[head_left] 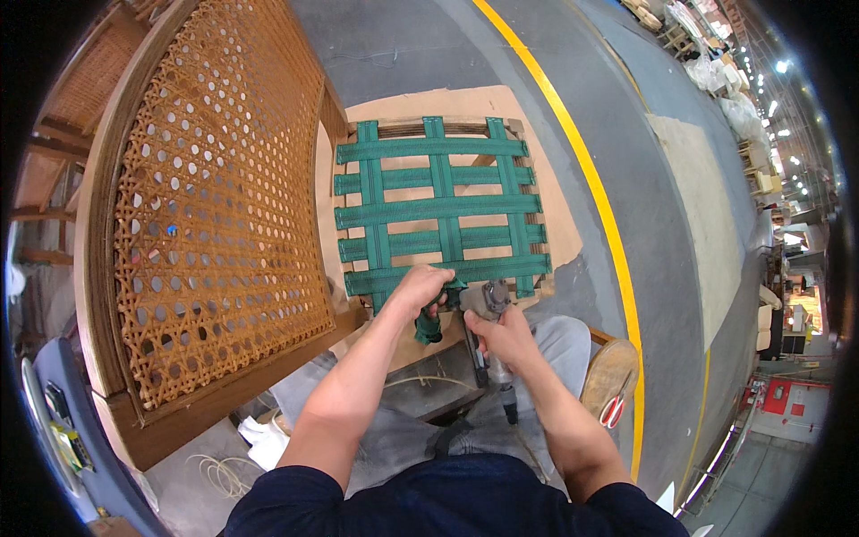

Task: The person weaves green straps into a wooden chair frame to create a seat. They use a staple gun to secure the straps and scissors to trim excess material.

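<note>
Seat frame (537, 192) lay flat on brown board (465, 100) over grey floor (644, 233), just beyond the person's knees. Green webbing (438, 210) was woven across it, three straps running away from the person and five across. Left hand (419, 291) sat at the near edge of the frame, clenched around a loose strap end (428, 327) that hung down below the fist. Right hand (503, 336) was just beside it, gripping a grey stapler (490, 300) whose head rested at the frame's near rail; its body and hose (508, 407) ran down toward the lap. Whether the stapler nose actually touched the wood was hard to tell, the fingers covering it. Chair back (215, 206) with cane panel stood tilted to the left, touching the seat's left side. Red-handled scissors (613, 410) lay on a round wooden stool (608, 376) to the right. Yellow line (591, 179) ran along the floor.
</note>
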Action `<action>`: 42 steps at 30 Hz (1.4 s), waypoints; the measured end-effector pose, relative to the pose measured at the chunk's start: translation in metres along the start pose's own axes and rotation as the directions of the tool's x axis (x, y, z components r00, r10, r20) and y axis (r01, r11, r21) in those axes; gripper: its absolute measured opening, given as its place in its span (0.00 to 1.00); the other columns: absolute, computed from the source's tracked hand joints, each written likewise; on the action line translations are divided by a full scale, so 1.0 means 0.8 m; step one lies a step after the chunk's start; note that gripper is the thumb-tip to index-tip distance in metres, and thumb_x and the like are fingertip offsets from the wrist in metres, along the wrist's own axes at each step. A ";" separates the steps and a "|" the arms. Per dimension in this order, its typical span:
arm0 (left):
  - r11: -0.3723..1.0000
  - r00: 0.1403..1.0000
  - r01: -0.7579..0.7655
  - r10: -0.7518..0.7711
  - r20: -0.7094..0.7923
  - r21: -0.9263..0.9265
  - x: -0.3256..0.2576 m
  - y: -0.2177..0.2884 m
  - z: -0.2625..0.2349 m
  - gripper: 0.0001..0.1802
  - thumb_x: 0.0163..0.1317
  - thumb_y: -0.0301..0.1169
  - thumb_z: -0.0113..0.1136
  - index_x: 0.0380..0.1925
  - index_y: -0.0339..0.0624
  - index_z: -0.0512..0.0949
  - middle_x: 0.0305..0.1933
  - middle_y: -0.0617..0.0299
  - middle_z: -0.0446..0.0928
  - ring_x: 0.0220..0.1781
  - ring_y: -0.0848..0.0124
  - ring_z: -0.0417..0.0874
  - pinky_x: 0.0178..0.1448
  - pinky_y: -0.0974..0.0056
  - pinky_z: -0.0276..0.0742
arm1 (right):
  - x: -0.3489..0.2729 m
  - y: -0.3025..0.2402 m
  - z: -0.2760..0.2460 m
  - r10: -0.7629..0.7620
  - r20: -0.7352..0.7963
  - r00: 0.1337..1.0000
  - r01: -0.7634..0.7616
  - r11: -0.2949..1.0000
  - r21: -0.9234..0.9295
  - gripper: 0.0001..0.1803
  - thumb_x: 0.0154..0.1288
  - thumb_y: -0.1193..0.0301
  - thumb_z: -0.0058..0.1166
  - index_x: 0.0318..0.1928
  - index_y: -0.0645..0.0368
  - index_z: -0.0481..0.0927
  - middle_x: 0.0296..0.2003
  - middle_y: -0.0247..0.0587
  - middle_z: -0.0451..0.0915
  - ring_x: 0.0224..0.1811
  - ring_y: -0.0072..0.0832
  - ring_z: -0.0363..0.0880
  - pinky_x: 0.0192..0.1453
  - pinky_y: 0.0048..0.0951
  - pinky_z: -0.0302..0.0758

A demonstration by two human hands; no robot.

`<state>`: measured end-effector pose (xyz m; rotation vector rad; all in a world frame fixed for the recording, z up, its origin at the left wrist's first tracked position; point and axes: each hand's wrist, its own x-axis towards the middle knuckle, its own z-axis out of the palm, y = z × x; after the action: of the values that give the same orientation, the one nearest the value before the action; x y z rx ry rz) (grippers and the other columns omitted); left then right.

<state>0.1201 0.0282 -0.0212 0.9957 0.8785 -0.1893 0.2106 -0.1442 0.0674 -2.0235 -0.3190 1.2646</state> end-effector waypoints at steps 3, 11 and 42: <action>0.999 1.000 0.010 -0.009 0.007 -0.042 0.001 0.007 -0.006 0.17 0.76 0.41 0.60 0.35 0.37 0.82 0.23 0.61 0.76 0.16 0.71 0.73 0.20 0.63 0.67 | -0.003 0.001 0.013 -0.026 0.002 1.000 0.026 0.998 0.051 0.15 0.70 0.61 0.70 0.41 0.62 0.84 0.24 0.30 0.80 0.18 0.18 0.75 0.21 0.26 0.71; 0.996 0.997 -0.075 0.074 0.023 0.050 -0.017 -0.005 -0.007 0.16 0.77 0.40 0.60 0.37 0.36 0.82 0.26 0.63 0.77 0.21 0.74 0.73 0.23 0.64 0.68 | -0.078 -0.013 -0.058 -0.001 -0.111 0.994 0.026 0.975 0.222 0.15 0.72 0.61 0.69 0.44 0.61 0.82 0.28 0.29 0.81 0.20 0.20 0.76 0.23 0.28 0.73; 0.894 0.989 -0.084 0.129 0.073 -0.440 -0.099 -0.085 0.089 0.12 0.78 0.36 0.60 0.52 0.39 0.81 0.46 0.58 0.86 0.50 0.63 0.88 0.58 0.56 0.84 | -0.221 0.435 -0.365 0.012 -0.859 0.512 -0.542 0.780 -0.312 0.29 0.68 0.59 0.61 0.67 0.55 0.78 0.61 0.56 0.82 0.64 0.59 0.78 0.68 0.51 0.76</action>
<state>0.0732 -0.0852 0.0089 0.6046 0.7279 0.0530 0.3201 -0.6178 0.0259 -3.0393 0.1755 0.1942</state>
